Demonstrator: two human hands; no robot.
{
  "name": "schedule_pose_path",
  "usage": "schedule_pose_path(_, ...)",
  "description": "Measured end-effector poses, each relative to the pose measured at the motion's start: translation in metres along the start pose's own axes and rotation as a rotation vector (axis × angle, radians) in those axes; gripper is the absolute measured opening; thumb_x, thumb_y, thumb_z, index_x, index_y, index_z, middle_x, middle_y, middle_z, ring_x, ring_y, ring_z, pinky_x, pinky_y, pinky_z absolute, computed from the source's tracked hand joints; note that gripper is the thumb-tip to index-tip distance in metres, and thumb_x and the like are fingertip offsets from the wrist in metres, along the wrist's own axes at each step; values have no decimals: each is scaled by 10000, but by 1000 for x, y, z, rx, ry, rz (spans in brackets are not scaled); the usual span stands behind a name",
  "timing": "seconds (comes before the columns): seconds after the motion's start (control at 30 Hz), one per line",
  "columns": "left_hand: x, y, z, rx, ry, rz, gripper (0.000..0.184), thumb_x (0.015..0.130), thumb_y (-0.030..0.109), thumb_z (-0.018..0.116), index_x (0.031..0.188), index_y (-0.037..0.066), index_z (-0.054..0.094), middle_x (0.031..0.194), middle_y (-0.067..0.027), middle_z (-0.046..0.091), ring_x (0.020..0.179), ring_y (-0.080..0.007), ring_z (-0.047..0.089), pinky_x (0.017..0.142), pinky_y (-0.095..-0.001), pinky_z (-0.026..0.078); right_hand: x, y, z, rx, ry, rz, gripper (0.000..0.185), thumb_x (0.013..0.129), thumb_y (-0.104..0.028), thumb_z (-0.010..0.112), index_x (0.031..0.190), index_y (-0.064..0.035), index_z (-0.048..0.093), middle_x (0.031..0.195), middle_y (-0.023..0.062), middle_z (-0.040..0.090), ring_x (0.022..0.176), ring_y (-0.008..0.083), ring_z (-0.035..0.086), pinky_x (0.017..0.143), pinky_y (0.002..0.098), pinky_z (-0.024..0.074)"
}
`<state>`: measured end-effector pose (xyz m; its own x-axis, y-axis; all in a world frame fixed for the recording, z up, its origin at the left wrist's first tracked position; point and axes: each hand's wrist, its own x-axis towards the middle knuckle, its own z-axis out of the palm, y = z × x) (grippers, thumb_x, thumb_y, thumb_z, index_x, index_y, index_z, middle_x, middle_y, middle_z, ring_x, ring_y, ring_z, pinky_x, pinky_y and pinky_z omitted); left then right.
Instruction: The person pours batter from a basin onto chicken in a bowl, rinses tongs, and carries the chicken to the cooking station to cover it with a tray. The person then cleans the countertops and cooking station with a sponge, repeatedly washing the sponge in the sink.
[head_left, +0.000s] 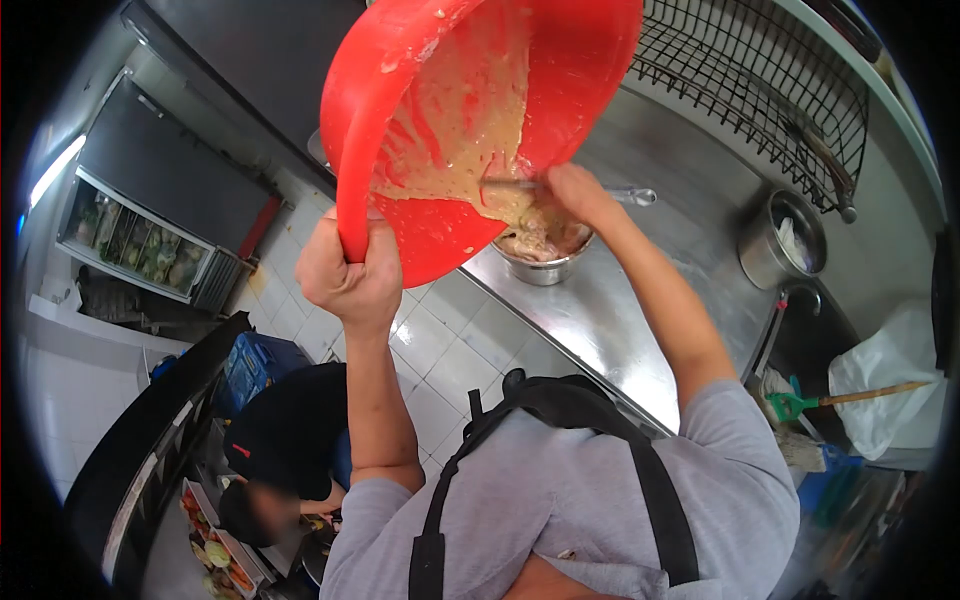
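Note:
My left hand (350, 262) is closed around the rim of a large red plastic basin (585, 70), holding it tilted up. Yellowish batter-like mixture (460, 125) coats its inside and gathers at the low edge. In my closed right hand (580, 195) is a metal utensil (633, 196); its handle sticks out to the right, and its head, against the batter inside the basin, is too blurred to tell its kind. Below the basin's lip, a steel bowl (543, 273) stands on the steel counter, filled with pale, wet, batter-covered pieces (540, 243), partly hidden by my right hand.
The steel counter (640, 330) runs along my right, with a deep metal pot (755, 250) near a sink tap. Above hangs a black wire rack (740, 70). A co-worker in black (290, 430) bends over vegetable trays at lower left. A glass-front fridge (130, 235) stands farther left.

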<state>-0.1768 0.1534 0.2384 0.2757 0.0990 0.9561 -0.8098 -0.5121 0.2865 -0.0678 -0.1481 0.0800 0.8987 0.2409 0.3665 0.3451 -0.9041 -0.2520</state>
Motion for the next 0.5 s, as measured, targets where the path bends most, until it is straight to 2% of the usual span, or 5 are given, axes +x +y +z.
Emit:
schedule_pose_path(0.07,0,-1,1,-17,-12,-10,84,732,-100,633,781,-32,637,548,-7,469,493,-56,416,466,-230,338,-21,-15,-13,74,134,-226,254,761,-98,679,1013,-73,704,853,196,678,829,419,648,720,484,512)
schedule_pose_path(0.17,-3,-1,1,1,-37,-84,64,792,-54,665,769,-13,622,601,4,532,538,-46,447,506,-221,365,-21,-8,-46,-3,-129,-12,220,778,-100,668,992,-55,692,847,203,671,835,435,634,717,488,509)
schedule_pose_path(0.3,-3,1,4,38,-29,-140,108,826,-30,673,751,-1,601,632,9,558,575,-42,466,540,-216,382,10,15,-48,-16,175,237,170,801,-138,645,950,-71,689,852,200,682,867,414,653,740,503,522)
schedule_pose_path(0.4,-1,-1,9,7,2,-156,106,829,-33,666,755,-4,596,633,14,554,588,-42,474,551,-213,386,-4,1,-48,-63,-2,144,125,851,-133,630,901,-22,658,845,227,661,825,435,628,703,505,497)
schedule_pose_path(0.5,-3,-9,11,-7,5,-147,101,829,-38,659,759,-9,593,659,15,569,609,-41,485,566,-210,394,-37,-5,-29,90,-21,48,141,860,-145,629,913,-18,661,838,227,662,819,435,628,710,502,500)
